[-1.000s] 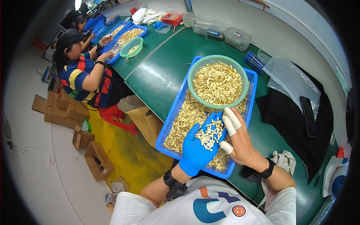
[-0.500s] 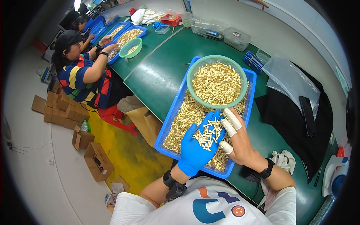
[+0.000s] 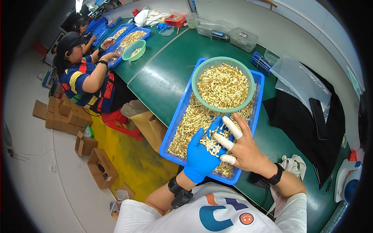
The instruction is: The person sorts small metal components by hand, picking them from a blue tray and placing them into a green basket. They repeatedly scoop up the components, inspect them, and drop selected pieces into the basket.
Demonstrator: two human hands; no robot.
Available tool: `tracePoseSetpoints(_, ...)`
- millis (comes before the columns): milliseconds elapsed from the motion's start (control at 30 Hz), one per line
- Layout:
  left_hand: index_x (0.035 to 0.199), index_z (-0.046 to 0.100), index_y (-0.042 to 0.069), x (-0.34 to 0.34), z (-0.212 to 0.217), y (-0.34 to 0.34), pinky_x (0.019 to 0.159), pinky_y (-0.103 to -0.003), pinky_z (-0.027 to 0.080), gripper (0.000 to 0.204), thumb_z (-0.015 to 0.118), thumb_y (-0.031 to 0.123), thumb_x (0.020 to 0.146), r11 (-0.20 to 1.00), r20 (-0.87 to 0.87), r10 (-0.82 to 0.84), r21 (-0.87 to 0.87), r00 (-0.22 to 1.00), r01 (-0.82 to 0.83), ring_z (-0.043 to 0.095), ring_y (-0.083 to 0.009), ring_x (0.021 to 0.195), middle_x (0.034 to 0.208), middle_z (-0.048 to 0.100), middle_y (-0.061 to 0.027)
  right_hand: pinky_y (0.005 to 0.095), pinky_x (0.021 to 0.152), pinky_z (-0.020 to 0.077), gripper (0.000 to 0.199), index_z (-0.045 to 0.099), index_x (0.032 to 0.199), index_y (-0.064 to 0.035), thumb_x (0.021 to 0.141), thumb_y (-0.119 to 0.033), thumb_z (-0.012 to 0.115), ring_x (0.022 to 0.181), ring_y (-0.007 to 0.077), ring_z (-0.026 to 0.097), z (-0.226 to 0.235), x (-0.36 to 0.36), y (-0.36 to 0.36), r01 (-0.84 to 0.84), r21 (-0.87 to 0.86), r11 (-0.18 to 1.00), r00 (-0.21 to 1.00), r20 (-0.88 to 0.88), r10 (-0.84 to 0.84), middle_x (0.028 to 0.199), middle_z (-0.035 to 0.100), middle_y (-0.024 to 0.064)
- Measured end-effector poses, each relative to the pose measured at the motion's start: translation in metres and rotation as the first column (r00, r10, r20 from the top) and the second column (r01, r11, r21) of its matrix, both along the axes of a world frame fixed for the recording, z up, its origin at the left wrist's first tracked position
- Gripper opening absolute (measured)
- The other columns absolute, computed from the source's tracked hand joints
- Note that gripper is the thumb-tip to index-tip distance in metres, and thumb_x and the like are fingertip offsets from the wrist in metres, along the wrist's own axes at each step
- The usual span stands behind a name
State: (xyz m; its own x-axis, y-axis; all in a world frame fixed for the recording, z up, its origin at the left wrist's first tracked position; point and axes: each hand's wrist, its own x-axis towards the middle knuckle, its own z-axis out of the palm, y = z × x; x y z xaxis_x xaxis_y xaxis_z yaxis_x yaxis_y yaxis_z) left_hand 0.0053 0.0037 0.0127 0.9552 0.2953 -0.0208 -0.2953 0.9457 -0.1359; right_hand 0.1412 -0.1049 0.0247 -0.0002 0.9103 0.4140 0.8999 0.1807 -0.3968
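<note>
My left hand (image 3: 201,156), in a blue glove, is cupped palm up above the blue tray and holds a heap of small brass-coloured metal pins (image 3: 210,146). Over that palm reaches my right hand (image 3: 243,145), white cots on three of its fingers. Those fingers are stretched out and apart, with the tips at the heap; whether one pinches a pin I cannot tell. Beneath both hands lies the blue tray (image 3: 173,123), spread with many loose pins (image 3: 182,136). A green mesh basket (image 3: 195,87) full of similar pins rests on the tray's far part.
Black cloth (image 3: 289,110), a plastic bag (image 3: 301,79) and a phone (image 3: 318,119) lie to the right on the green table (image 3: 163,73). Clear boxes (image 3: 244,40) stand along the wall. At the left a co-worker (image 3: 87,75) handles pins by other blue trays. Cardboard boxes (image 3: 101,169) sit on the floor.
My right hand has moved left, from the edge of my gloved palm to over the pins in it. The co-worker's nearer hand has shifted slightly down and left.
</note>
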Motion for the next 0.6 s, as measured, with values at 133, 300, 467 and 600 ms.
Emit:
tracePoseSetpoints(133,0.149,0.030,0.007,-0.001,0.003,0.000,0.115,-0.045,0.027,0.055,0.035,0.034,0.101,0.995,-0.192,0.023,0.101,0.981,-0.003,0.035,-0.0283,0.137,0.150,0.034,-0.0132,0.0669,0.108,0.0194,0.056,0.058,0.130,-0.0188,0.090,-0.057,0.048,0.136,0.0504,0.024,-0.001,0.003,-0.002,-0.099,-0.016,0.995,0.994,0.053,0.100,0.148,0.032,0.0219)
tracePoseSetpoints(300,0.148,0.031,0.007,-0.004,-0.005,0.000,0.115,-0.045,0.027,0.055,0.035,0.034,0.101,0.996,-0.080,-0.029,0.077,0.996,0.035,0.036,-0.0284,0.137,0.150,0.034,-0.0135,0.0672,0.107,0.0192,0.057,0.056,0.132,-0.0184,0.091,-0.057,0.048,0.135,0.0508,0.024,0.001,0.000,-0.001,-0.075,-0.058,0.996,0.994,0.082,0.079,0.149,0.030,0.0217)
tracePoseSetpoints(467,0.149,0.029,0.006,-0.001,0.000,-0.001,0.115,-0.044,0.025,0.057,0.034,0.035,0.100,0.998,-0.123,-0.031,0.057,0.992,0.038,0.034,-0.0284,0.138,0.151,0.033,-0.0133,0.0639,0.108,0.0215,0.061,0.053,0.133,-0.0115,0.092,-0.056,0.047,0.136,0.0498,0.025,-0.002,-0.002,0.000,0.029,-0.046,0.999,1.000,0.005,-0.028,0.149,0.030,0.0231)
tracePoseSetpoints(600,0.150,0.027,0.006,0.001,0.005,-0.002,0.116,-0.045,0.023,0.059,0.033,0.037,0.100,0.993,-0.216,0.032,0.114,0.976,-0.007,0.031,-0.0300,0.140,0.153,0.031,-0.0136,0.0596,0.109,0.0241,0.064,0.050,0.134,-0.0073,0.093,-0.056,0.046,0.136,0.0486,0.026,-0.008,-0.002,0.000,0.062,0.007,0.998,0.996,-0.066,-0.061,0.148,0.030,0.0242)
